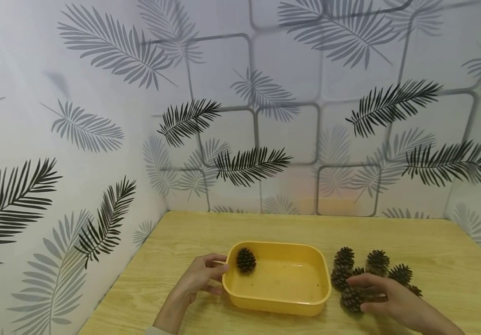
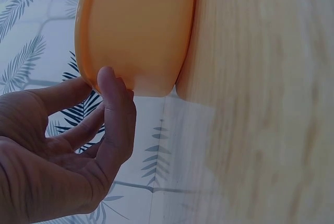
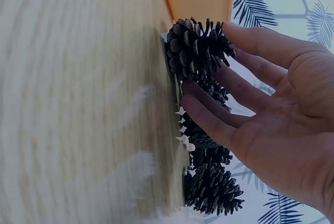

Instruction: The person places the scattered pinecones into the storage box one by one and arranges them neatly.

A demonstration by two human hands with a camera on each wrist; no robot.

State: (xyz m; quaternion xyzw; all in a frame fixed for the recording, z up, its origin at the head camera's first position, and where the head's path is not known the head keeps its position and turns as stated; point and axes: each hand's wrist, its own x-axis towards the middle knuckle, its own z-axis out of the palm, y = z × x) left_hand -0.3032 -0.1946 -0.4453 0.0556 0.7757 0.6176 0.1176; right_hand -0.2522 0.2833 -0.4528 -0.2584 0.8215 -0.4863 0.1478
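A yellow plastic basin [image 1: 280, 304] sits on the table with one pine cone [image 1: 246, 260] inside, near its left end. My left hand [image 1: 204, 274] holds the basin's left end, thumb and fingers bent at the rim; the left wrist view shows the thumb overlapping the outer wall [image 2: 138, 36]. On the right, my right hand [image 1: 391, 298] has thumb and index finger around the nearest pine cone [image 1: 351, 300], which is brown with spread scales. In the right wrist view that pine cone [image 3: 195, 49] lies between the fingertips, low over the table.
Several more pine cones [image 1: 377, 262] lie clustered behind and beside my right hand, close to the basin's right side. The wood-grain table [image 1: 173, 232] meets a leaf-patterned wall covering [image 1: 232, 195] at the back and left.
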